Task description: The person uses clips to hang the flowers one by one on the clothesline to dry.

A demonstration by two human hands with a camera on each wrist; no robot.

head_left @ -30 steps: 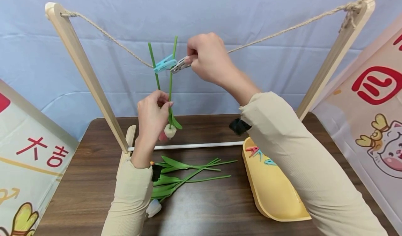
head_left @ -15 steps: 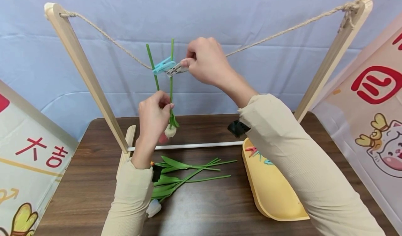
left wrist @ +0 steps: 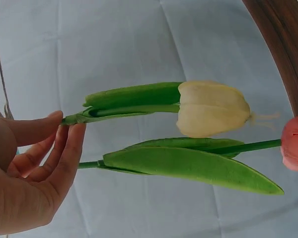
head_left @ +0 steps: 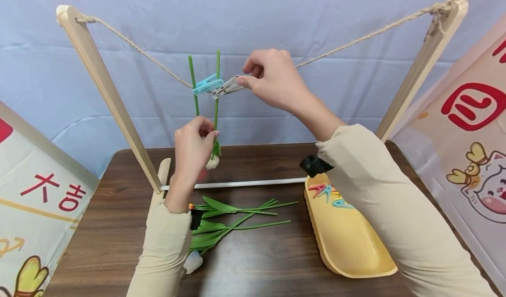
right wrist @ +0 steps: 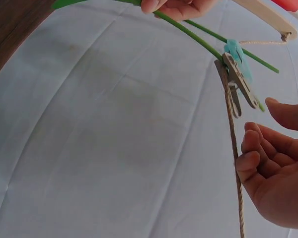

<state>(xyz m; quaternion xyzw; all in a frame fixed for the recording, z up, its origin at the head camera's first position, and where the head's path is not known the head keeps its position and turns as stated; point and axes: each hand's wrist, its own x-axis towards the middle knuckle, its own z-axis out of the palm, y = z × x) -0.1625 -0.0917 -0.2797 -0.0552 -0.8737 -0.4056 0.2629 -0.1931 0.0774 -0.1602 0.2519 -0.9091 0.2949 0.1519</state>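
My left hand [head_left: 194, 141] pinches the stem of an upside-down white tulip [left wrist: 213, 109], close above its leaves. Beside it hangs a pink tulip [left wrist: 294, 144], its stem held at the rope [head_left: 138, 48] by a light blue clothespin [head_left: 208, 85]. A grey clothespin [right wrist: 238, 82] sits on the rope and the white tulip's stem, right next to the blue one. In the right wrist view my right hand [right wrist: 278, 166] is just off the grey clothespin's handles, thumb and fingers parted with nothing between them.
The rope sags between two wooden posts [head_left: 112, 99], joined low down by a white rod [head_left: 253, 183]. Several tulips [head_left: 221, 231] lie on the dark wooden table [head_left: 253, 262]. At right, a yellow tray [head_left: 348, 244] holds several coloured clothespins [head_left: 325, 190].
My right hand has loosened its grip on the grey clothespin and drawn back to the right. The left hand keeps hold of the white tulip's stem almost in place.
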